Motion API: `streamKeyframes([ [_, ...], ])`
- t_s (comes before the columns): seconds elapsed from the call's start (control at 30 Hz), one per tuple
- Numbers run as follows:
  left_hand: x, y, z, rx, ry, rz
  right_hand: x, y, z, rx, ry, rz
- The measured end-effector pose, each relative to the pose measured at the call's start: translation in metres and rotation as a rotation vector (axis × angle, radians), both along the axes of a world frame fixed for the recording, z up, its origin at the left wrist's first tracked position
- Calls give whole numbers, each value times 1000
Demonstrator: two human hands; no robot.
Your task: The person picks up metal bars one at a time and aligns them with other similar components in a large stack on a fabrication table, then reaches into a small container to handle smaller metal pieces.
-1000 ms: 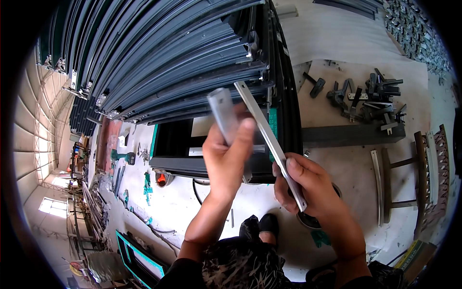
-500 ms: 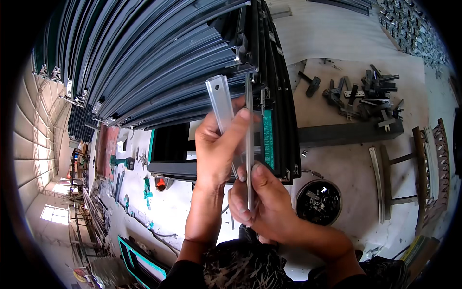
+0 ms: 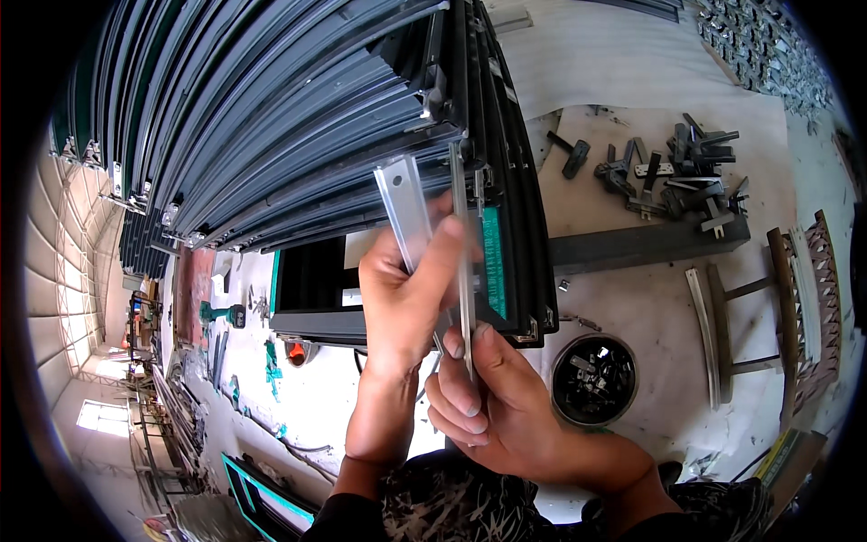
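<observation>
My left hand point(image 3: 404, 294) is closed around a silver metal strip point(image 3: 403, 200) with a round hole near its upper end. The strip tilts slightly left and passes down behind my thumb. Beside it stands a second, narrower-looking metal strip point(image 3: 458, 185), seen nearly edge-on, against my left thumb and fingers. Its lower end sits between the thumb and fingers of my right hand point(image 3: 506, 402). Both strips are above a dark window frame point(image 3: 316, 323) with green tape along its inner edges. My left fingertips are partly hidden and blurred.
Long dark frames point(image 3: 298, 117) are stacked at the upper left. Dark handle-like hardware pieces point(image 3: 673, 176) lie at right, near a dark bar point(image 3: 650, 246). A round bowl point(image 3: 594, 379) holds small metal parts. A green cordless drill point(image 3: 222, 314) lies at left.
The view has shifted slightly, moving the surroundings left. My right fingers have loosened and spread a little at the narrow strip's lower end. Both strips stay in my hands.
</observation>
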State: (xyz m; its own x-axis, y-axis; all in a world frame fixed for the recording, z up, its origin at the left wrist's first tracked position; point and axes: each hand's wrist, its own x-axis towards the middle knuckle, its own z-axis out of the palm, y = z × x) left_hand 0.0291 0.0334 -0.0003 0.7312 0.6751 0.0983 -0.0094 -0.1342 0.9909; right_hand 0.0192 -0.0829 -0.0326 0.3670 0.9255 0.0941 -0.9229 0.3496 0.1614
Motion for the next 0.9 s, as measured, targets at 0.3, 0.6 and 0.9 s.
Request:
streamKeyframes([
  [0.3,9,-2,6,26,8,48,15,-9,25,-133,-83,6],
  [0.6,5,10,-3,99,-14,23,-5,23,-5,-89,-175,-118],
  [0.9,4,21,14,76,84,-23,-13,27,16,-194,-102,-63],
])
